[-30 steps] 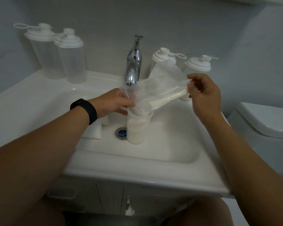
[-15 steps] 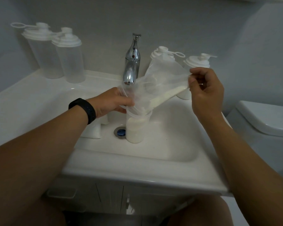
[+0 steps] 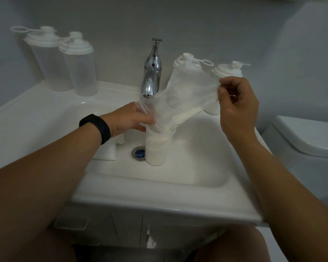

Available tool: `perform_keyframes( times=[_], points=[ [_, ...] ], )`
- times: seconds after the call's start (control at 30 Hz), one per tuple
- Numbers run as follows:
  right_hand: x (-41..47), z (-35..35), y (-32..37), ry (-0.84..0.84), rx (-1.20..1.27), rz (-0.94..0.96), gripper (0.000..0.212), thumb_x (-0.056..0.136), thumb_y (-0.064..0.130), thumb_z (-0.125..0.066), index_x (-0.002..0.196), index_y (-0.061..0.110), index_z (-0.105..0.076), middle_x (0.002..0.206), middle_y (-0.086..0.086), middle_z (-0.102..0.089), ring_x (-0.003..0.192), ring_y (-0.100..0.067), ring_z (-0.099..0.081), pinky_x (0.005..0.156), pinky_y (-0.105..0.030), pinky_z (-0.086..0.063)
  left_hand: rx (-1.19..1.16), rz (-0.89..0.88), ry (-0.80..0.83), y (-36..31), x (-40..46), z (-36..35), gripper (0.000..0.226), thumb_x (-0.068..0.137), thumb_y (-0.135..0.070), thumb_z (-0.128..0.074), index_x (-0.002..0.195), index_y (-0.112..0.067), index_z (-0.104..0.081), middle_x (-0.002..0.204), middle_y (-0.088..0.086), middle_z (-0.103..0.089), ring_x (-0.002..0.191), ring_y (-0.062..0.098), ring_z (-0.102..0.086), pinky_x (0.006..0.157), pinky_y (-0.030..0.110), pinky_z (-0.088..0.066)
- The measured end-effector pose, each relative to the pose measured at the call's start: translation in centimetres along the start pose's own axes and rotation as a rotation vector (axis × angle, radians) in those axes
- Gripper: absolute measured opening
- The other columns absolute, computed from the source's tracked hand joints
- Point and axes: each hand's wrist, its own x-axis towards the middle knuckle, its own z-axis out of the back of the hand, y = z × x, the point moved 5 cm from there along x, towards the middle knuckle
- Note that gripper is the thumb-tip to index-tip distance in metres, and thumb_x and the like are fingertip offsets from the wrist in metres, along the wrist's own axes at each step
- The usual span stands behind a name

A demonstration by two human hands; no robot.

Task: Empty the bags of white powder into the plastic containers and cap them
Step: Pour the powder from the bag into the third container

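Step in hand: pouring. Bag, clear plastic, tilted, its mouth in the open container standing in the sink beside the drain. Left hand: fingers curled round the bag mouth at the container rim. Right hand: fingers pinching the raised bag corner. Powder streak remains in the lower fold. Next, probably: lift the corner higher, shake out the remainder, then cap.
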Motion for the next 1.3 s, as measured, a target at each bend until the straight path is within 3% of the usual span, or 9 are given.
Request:
perform_keyframes(
  times=[0.2,0.3,0.47,0.57,0.73,0.87,0.97,1.03,1.3],
  points=[
    [0.0,0.1,0.2,-0.007,0.027,0.019,0.015,0.099,0.008,-0.060,0.108,0.018,-0.064,0.098,0.006,-0.066,0.089,-0.007,-0.063,0.083,-0.020,-0.051,-0.017,-0.011,-0.009,-0.1,0.0,0.0,0.051,0.073,-0.023,-0.072,0.121,-0.006,-0.070,0.117,0.012,-0.074,0.107,0.022,-0.072,0.096,0.039,-0.057],
    [0.2,0.0,-0.1,0.002,0.073,-0.026,0.016,0.098,0.011,-0.062,0.110,0.020,-0.064,0.098,0.004,-0.067,0.089,-0.014,-0.064,0.083,-0.028,-0.054,-0.023,-0.015,-0.014,-0.1,0.0,0.1,0.052,0.074,-0.024,-0.072,0.123,-0.008,-0.070,0.119,0.011,-0.074,0.108,0.021,-0.072,0.093,0.036,-0.058],
    [-0.5,-2.0,-3.3,0.300,0.304,-0.556,0.032,0.085,0.019,-0.075,0.115,0.023,-0.063,0.095,0.001,-0.069,0.080,-0.014,-0.065,0.069,-0.028,-0.055,-0.027,0.007,-0.008,0.0,0.1,0.2,0.047,0.072,-0.024,-0.074,0.115,-0.004,-0.072,0.113,0.014,-0.075,0.102,0.020,-0.072,0.096,0.039,-0.057],
    [-1.6,-3.2,-4.0,0.463,0.372,-0.719,0.022,0.091,0.012,-0.072,0.112,0.012,-0.067,0.092,-0.001,-0.070,0.076,-0.013,-0.060,0.065,-0.024,-0.049,-0.025,0.010,-0.009,0.0,0.1,0.2,0.046,0.071,-0.023,-0.075,0.112,-0.002,-0.072,0.109,0.012,-0.075,0.099,0.019,-0.072,0.093,0.036,-0.058],
    [-0.9,-2.4,-3.5,0.383,0.145,-0.550,0.007,0.094,0.025,-0.072,0.096,0.018,-0.073,0.084,0.002,-0.072,0.073,-0.008,-0.062,0.068,-0.028,-0.049,-0.041,-0.011,-0.017,-0.1,0.1,0.4,0.028,0.072,-0.020,-0.074,0.096,-0.007,-0.076,0.103,0.010,-0.075,0.097,0.020,-0.072,0.095,0.038,-0.057],
    [-0.8,-2.0,-1.9,0.300,0.080,-0.392,0.012,0.097,0.031,-0.070,0.098,0.021,-0.074,0.075,0.015,-0.072,0.067,0.002,-0.063,0.066,-0.015,-0.049,-0.029,-0.034,-0.030,-0.2,0.2,0.4,0.048,0.073,-0.020,-0.073,0.113,0.006,-0.071,0.118,0.020,-0.072,0.105,0.024,-0.072,0.100,0.041,-0.056],
    [-0.8,-2.0,-1.3,0.274,0.072,-0.324,0.018,0.097,0.033,-0.069,0.102,0.017,-0.075,0.091,-0.009,-0.074,0.084,-0.025,-0.069,0.081,-0.037,-0.057,-0.031,-0.038,-0.023,-0.4,0.1,0.4,0.050,0.073,-0.021,-0.073,0.118,0.002,-0.071,0.119,0.018,-0.073,0.110,0.026,-0.071,0.100,0.039,-0.057],
    [-0.8,-2.1,-1.3,0.295,0.053,-0.323,0.018,0.097,0.036,-0.069,0.100,0.019,-0.075,0.093,-0.015,-0.073,0.085,-0.030,-0.068,0.086,-0.046,-0.056,-0.033,-0.044,-0.015,-0.4,0.0,0.4,0.039,0.073,-0.020,-0.073,0.109,-0.006,-0.075,0.112,0.012,-0.076,0.104,0.022,-0.073,0.097,0.037,-0.057],
    [-0.8,-1.9,-0.8,0.270,0.085,-0.234,0.018,0.098,0.036,-0.067,0.100,0.019,-0.073,0.092,-0.016,-0.071,0.087,-0.038,-0.065,0.084,-0.049,-0.056,-0.018,-0.056,-0.024,-0.5,-0.1,0.4,0.051,0.069,-0.025,-0.077,0.114,-0.002,-0.073,0.116,0.014,-0.075,0.107,0.023,-0.072,0.094,0.033,-0.059]
  ],
)
